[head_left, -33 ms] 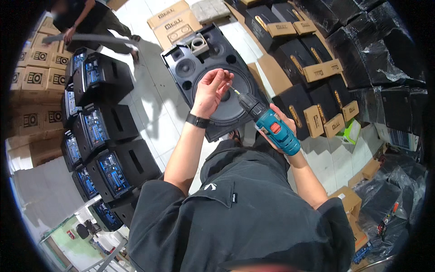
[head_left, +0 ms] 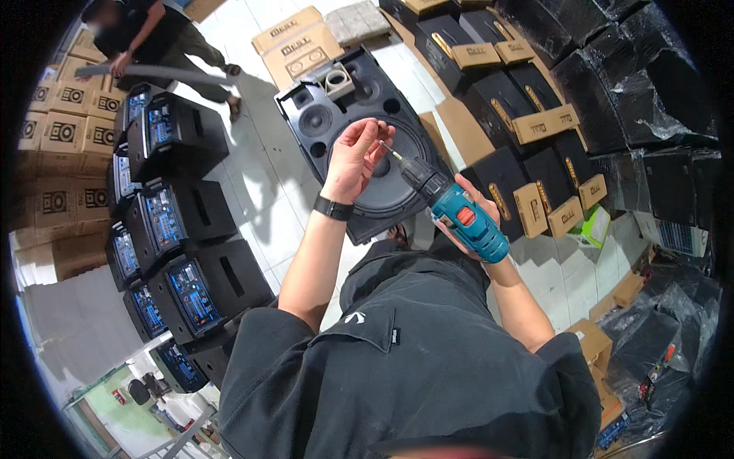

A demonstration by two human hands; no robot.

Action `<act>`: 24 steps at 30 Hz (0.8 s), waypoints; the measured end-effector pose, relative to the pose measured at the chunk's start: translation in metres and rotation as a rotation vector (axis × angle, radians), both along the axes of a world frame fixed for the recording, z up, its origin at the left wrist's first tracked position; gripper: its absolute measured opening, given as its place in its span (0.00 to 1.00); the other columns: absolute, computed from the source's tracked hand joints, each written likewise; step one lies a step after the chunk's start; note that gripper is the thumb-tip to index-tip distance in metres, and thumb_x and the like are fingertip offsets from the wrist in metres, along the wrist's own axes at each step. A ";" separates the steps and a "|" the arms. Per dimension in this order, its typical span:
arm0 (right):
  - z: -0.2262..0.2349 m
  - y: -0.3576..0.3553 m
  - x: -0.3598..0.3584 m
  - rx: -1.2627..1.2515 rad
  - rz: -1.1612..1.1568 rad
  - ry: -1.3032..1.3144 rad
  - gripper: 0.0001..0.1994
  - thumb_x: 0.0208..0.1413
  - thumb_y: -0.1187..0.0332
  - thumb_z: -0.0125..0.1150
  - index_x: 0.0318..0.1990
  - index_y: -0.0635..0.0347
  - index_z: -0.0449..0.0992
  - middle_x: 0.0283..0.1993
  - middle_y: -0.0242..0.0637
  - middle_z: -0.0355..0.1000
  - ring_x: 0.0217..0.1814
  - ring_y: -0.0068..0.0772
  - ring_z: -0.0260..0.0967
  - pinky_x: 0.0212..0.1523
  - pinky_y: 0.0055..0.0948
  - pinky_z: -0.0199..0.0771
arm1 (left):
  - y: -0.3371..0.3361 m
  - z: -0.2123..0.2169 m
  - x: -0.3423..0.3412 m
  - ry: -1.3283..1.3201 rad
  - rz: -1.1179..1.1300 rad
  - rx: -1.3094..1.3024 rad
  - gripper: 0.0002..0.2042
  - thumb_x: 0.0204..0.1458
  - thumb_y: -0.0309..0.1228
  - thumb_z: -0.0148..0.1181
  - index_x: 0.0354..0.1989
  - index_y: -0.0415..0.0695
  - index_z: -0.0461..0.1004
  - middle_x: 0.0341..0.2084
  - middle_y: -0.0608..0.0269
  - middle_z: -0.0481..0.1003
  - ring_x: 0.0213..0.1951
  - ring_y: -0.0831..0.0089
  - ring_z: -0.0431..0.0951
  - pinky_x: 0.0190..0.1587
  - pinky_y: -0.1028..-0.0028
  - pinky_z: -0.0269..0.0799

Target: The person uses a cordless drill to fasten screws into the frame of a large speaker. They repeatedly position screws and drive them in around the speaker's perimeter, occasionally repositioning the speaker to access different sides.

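Nearest is the wearer's dark shirt [head_left: 428, 359]. Out in front of it, the right hand [head_left: 483, 200] grips a teal and black cordless drill [head_left: 480, 236], its bit [head_left: 391, 152] aimed toward the left hand [head_left: 356, 157]. The left hand, a black band [head_left: 333, 206] at its wrist, has its fingers curled in beside the bit's tip; whether they pinch anything small, I cannot tell. Beyond and below the drill, a large black loudspeaker [head_left: 382, 191] lies face up on the pale tiled floor [head_left: 264, 180], a beige square piece with a round hole [head_left: 337, 90] at its far end. Farther off, at upper left, another person [head_left: 141, 34] holds a long grey strip [head_left: 164, 73]
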State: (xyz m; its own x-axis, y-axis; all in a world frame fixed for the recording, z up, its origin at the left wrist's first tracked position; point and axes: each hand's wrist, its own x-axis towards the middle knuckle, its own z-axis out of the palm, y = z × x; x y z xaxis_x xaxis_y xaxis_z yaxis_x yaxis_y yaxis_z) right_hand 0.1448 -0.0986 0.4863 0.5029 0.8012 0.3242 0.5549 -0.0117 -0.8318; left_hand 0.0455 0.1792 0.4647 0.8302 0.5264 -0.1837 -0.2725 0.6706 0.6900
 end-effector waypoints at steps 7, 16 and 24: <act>0.041 0.016 0.044 0.100 0.040 -0.065 0.49 0.44 0.69 0.82 0.77 0.58 0.62 0.41 0.33 0.81 0.41 0.32 0.81 0.48 0.30 0.83 | -0.014 0.057 0.019 -0.151 0.034 -0.012 0.10 0.68 0.35 0.63 0.53 0.47 0.80 0.47 0.65 0.82 0.50 0.71 0.85 0.50 0.75 0.87; 0.041 0.019 0.135 0.154 0.248 0.156 0.37 0.54 0.73 0.75 0.73 0.59 0.70 0.40 0.33 0.79 0.41 0.28 0.78 0.47 0.29 0.81 | -0.031 0.071 0.061 0.046 0.179 0.140 0.12 0.66 0.34 0.66 0.55 0.45 0.80 0.46 0.64 0.83 0.48 0.72 0.85 0.48 0.74 0.85; 0.054 0.039 0.240 0.076 0.633 -0.029 0.33 0.56 0.76 0.68 0.72 0.55 0.72 0.43 0.35 0.77 0.41 0.33 0.77 0.46 0.33 0.76 | -0.043 0.064 0.079 0.044 0.222 0.087 0.16 0.64 0.29 0.68 0.59 0.44 0.79 0.46 0.61 0.83 0.49 0.72 0.85 0.50 0.74 0.86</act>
